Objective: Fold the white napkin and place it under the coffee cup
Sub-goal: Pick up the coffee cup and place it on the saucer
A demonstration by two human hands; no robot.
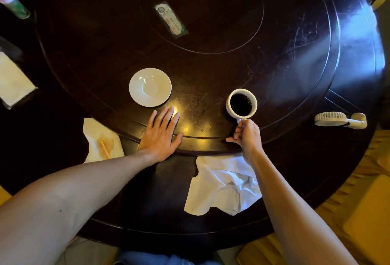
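Crumpled white napkin (pixel 221 184) lies under the right arm; right hand (pixel 248 136) fingers pinch the coffee cup (pixel 241 103) handle, saucer (pixel 150 87) left of it, left hand (pixel 161 132) flat, fingers spread.

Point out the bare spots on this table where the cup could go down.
Bare wood lies between the saucer and coffee cup, beyond the left hand. More lies between the cup and small fan. The near edge is crowded by the crumpled white napkin.
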